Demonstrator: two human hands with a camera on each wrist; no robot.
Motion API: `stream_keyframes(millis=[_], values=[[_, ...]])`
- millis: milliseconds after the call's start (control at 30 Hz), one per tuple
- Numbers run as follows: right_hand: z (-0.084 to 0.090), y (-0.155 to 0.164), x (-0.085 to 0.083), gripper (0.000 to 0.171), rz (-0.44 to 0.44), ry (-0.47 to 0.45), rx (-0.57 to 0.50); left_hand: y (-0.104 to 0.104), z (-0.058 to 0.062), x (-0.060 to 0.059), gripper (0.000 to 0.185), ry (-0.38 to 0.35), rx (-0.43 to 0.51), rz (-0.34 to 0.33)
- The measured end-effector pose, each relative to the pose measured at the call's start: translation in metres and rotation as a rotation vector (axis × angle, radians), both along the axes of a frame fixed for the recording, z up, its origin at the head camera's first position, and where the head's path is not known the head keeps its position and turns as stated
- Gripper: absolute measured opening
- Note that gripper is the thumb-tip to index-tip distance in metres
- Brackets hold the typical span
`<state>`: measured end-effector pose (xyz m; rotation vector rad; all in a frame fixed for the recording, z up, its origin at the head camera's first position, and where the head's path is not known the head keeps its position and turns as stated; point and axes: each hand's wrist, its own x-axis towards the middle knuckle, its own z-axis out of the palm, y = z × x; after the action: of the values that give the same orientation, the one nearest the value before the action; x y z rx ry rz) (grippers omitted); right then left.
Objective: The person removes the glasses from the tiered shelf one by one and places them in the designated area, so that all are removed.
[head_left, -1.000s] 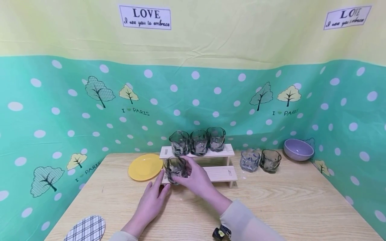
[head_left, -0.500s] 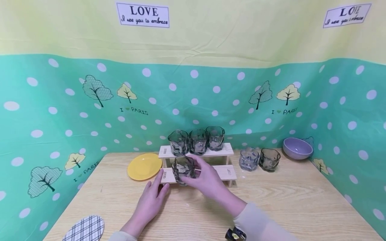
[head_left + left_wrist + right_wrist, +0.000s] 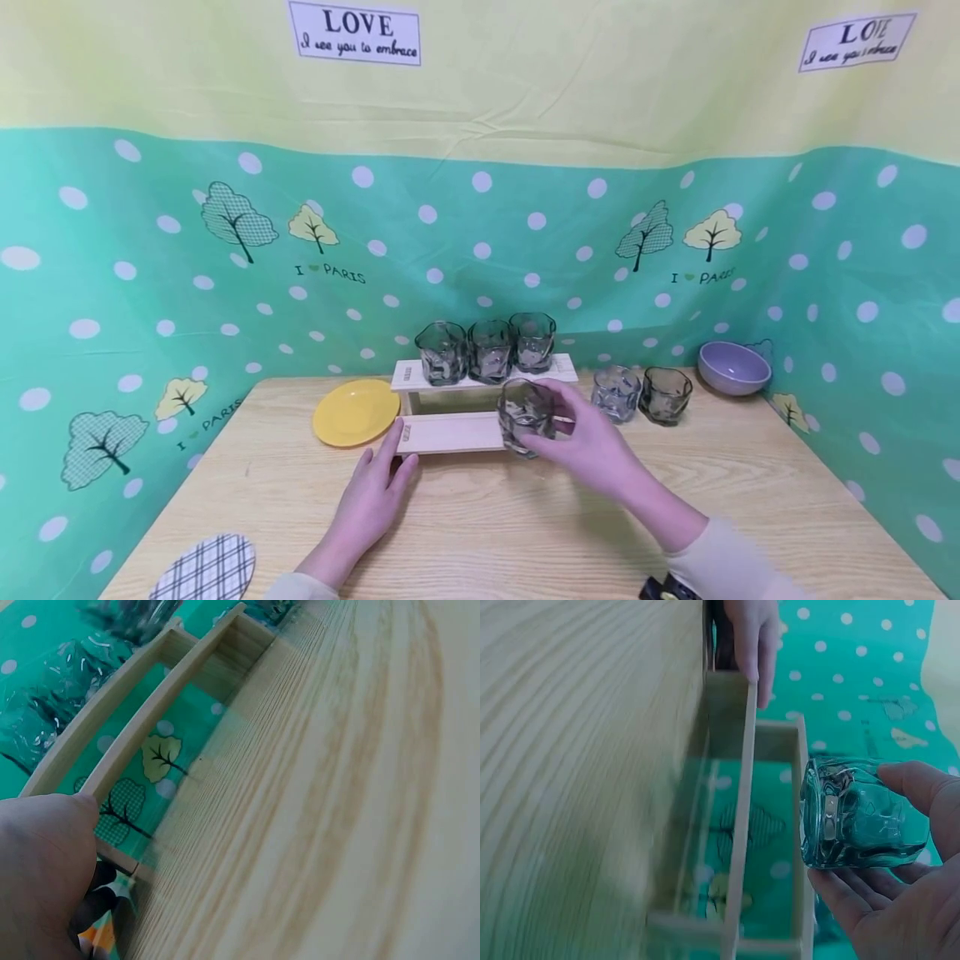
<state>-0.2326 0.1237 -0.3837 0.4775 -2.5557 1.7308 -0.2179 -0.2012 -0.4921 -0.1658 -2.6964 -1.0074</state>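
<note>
At the far left front of the wooden table (image 3: pixel 750 492) lies a checked coaster (image 3: pixel 204 570). Further back there is a yellow plate (image 3: pixel 356 411), just beside the left end of a small wooden two-step shelf (image 3: pixel 450 433). The left hand (image 3: pixel 372 506) lies on the table with straight fingers held together, and the fingertips touch the left end of the lower step; in the left wrist view the thumb (image 3: pixel 45 847) presses on this wooden edge. On the upper step three grey glasses (image 3: pixel 484 350) stand upright in a row, touching each other. The right hand (image 3: pixel 592 440) grips one more grey glass cup (image 3: pixel 525 413) over the right part of the lower step; the thumb and the fingers are curled around its sides. I cannot tell if the cup touches the step. To the right of the shelf, a clear glass (image 3: pixel 615 394) and a brownish glass (image 3: pixel 664 395) stand on the table beside each other. In the far right corner sits a purple bowl (image 3: pixel 732 368).
</note>
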Motion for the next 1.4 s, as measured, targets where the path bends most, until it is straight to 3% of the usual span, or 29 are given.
stream_keyframes(millis=[167, 533, 733, 967, 1133, 1400], values=[[0.004, 0.038, 0.002, 0.080, -0.061, 0.057, 0.067, 0.000, 0.000, -0.002, 0.067, 0.008, -0.005, -0.005], [0.018, 0.108, 0.007, 0.093, -0.232, 0.076, 0.165, 0.000, 0.003, -0.004, 0.067, -0.005, -0.015, -0.006], [0.021, 0.138, 0.001, 0.093, -0.305, 0.084, 0.143, 0.000, 0.003, -0.003, 0.067, -0.013, -0.014, 0.001], [0.017, 0.167, -0.010, 0.094, -0.406, 0.110, 0.216, 0.000, 0.003, -0.002, 0.067, -0.027, -0.003, 0.003], [0.011, 0.184, -0.018, 0.095, -0.442, 0.079, 0.187, 0.000, 0.002, -0.001, 0.067, -0.027, -0.001, 0.006], [0.001, 0.208, -0.030, 0.098, -0.513, 0.041, 0.226, 0.001, 0.001, -0.001, 0.068, -0.034, 0.003, 0.008]])
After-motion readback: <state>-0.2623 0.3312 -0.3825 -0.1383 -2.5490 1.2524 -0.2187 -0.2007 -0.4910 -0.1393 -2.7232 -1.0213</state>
